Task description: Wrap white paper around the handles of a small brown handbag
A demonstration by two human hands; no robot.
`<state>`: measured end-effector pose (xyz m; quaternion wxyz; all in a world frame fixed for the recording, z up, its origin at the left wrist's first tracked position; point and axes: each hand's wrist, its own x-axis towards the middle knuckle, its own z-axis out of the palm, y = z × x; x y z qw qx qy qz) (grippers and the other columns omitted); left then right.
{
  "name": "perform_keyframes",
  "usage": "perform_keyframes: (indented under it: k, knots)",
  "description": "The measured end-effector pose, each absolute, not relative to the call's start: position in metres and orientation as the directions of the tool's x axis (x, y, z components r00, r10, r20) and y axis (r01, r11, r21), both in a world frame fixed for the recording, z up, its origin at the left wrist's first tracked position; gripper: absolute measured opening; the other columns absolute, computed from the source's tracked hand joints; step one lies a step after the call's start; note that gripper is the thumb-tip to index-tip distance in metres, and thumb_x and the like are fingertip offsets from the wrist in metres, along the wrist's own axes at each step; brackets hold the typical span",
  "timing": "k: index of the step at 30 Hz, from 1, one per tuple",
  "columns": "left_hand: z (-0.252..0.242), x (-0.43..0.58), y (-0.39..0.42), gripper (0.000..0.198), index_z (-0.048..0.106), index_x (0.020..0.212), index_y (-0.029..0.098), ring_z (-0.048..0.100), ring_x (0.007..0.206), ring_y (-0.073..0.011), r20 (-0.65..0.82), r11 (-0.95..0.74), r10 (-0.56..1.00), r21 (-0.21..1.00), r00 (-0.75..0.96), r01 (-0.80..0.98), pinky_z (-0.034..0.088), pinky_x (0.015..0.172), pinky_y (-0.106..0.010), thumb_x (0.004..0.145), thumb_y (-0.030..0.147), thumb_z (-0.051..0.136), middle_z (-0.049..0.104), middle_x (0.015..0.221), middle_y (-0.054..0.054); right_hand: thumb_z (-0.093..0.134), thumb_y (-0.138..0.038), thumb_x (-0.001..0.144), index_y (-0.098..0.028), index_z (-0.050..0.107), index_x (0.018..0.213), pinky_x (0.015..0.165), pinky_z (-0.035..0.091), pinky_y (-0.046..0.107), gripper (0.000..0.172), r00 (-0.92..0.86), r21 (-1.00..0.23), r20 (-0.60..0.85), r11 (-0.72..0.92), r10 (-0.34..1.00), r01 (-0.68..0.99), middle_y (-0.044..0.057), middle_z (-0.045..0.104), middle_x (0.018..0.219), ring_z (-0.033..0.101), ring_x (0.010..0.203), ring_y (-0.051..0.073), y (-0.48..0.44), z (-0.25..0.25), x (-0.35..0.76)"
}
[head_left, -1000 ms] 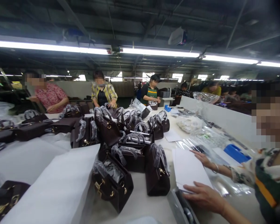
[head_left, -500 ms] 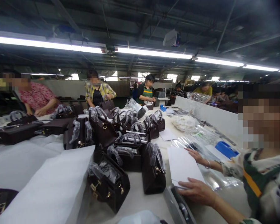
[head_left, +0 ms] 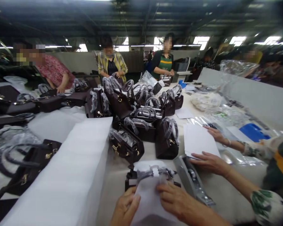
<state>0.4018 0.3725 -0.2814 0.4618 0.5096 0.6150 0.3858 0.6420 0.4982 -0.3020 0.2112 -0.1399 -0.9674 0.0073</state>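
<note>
While bag point(head_left: 134, 177) sits behind, both hands press white sheet point(head_left: 148, 196), apparently.

The handbags point(head_left: 126, 146) are dark brown with gold clasps, their handles wrapped in clear plastic, and the sheet point(head_left: 149, 194) over the nearest one is white. White too are the foam stack point(head_left: 68, 175) and the paper point(head_left: 199, 141). A blue box point(head_left: 253, 132) sits at the table's right edge, beside a white sleeve with a green leaf print point(head_left: 265, 202).

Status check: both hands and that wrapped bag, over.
Left hand and right hand pressing white wrapping sheet over dark handbag. Co-worker's hand and metal tool close right.
</note>
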Motion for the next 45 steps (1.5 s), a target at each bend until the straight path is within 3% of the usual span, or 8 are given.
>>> perform_keyframes:
  k: [5,14,18,21,27,34,40,45]
  knots:
    - [-0.292,0.401,0.371,0.041,0.063,0.072,0.015,0.055,0.081,-0.0172,-0.138,0.150,0.988,0.967,-0.075,0.205,0.045,0.073,-0.026,0.088,0.043,0.038,0.060,0.088,-0.006,0.034,-0.009,0.089,-0.018,0.060,0.082,0.097,0.040,0.030,0.028,-0.939,-0.283,0.287,0.953,0.189,0.106,0.003,0.064,0.089,0.047,0.114,0.013,0.464,-0.291,0.612]
    - [-0.284,0.402,0.364,0.038,0.068,0.093,0.019,0.056,0.090,-0.0183,-0.175,0.174,0.985,0.984,-0.002,0.046,0.046,0.082,-0.031,0.090,0.041,0.037,0.059,0.106,-0.007,0.036,-0.022,0.087,-0.023,0.060,0.101,0.082,0.038,0.040,0.028,-0.853,0.154,0.440,0.912,0.282,0.380,0.004,0.065,0.103,0.054,0.103,0.026,0.434,-0.274,0.612]
    - [-0.281,0.406,0.364,0.036,0.066,0.099,0.022,0.051,0.105,-0.0187,-0.069,0.068,0.998,0.994,0.011,0.084,0.040,0.095,-0.033,0.091,0.037,0.034,0.055,0.115,-0.006,0.034,-0.039,0.088,-0.008,0.056,0.111,0.085,0.035,0.044,0.044,-0.724,0.020,0.509,0.834,0.466,0.551,0.018,0.060,0.112,0.052,0.107,0.032,0.422,-0.286,0.572]
    - [-0.289,0.400,0.363,0.038,0.063,0.102,0.022,0.049,0.110,-0.0194,0.034,-0.009,0.996,0.955,-0.082,0.296,0.040,0.096,-0.036,0.092,0.036,0.030,0.054,0.118,-0.007,0.034,-0.027,0.090,-0.009,0.056,0.109,0.093,0.031,0.049,0.034,-0.636,-0.101,0.554,0.802,0.537,0.589,0.016,0.063,0.105,0.052,0.110,0.031,0.425,-0.291,0.556]
    - [-0.320,0.398,0.375,0.081,0.031,0.134,0.016,0.028,0.128,-0.0342,0.249,0.027,0.947,0.567,-0.202,0.823,0.031,0.101,-0.054,0.067,0.039,0.070,0.034,0.139,-0.016,0.031,-0.004,0.086,-0.013,0.059,0.098,0.102,0.030,0.046,0.032,-0.732,-0.020,0.611,0.929,0.303,0.369,0.007,0.068,0.082,0.061,0.095,0.020,0.444,-0.270,0.573]
    - [-0.335,0.422,0.391,0.068,0.035,0.128,0.011,0.044,0.108,-0.0309,0.237,0.178,0.906,0.539,-0.351,0.824,0.044,0.089,-0.048,0.065,0.011,0.059,0.047,0.124,-0.017,0.035,-0.008,0.086,-0.015,0.061,0.097,0.058,0.049,0.018,0.029,-0.940,0.261,0.341,0.959,0.014,0.109,0.003,0.069,0.087,0.065,0.082,0.014,0.448,-0.234,0.577]
    - [-0.333,0.418,0.383,0.081,0.032,0.132,0.018,0.045,0.100,-0.0267,0.268,0.191,0.880,0.558,-0.393,0.808,0.046,0.085,-0.042,0.057,0.005,0.058,0.048,0.118,-0.011,0.022,-0.004,0.085,-0.024,0.059,0.104,0.045,0.050,0.020,0.046,-0.898,0.118,0.439,0.991,0.001,0.058,0.000,0.066,0.073,0.064,0.066,0.015,0.534,-0.238,0.640]
    - [-0.342,0.421,0.357,0.081,0.036,0.131,0.019,0.044,0.101,-0.0299,0.262,0.258,0.846,0.559,-0.464,0.788,0.047,0.086,-0.045,0.055,0.010,0.061,0.047,0.117,-0.012,0.029,-0.013,0.086,-0.037,0.060,0.105,0.043,0.052,0.023,0.044,-0.789,-0.288,0.557,0.951,0.259,0.109,-0.002,0.066,0.079,0.064,0.064,0.016,0.596,-0.256,0.692]
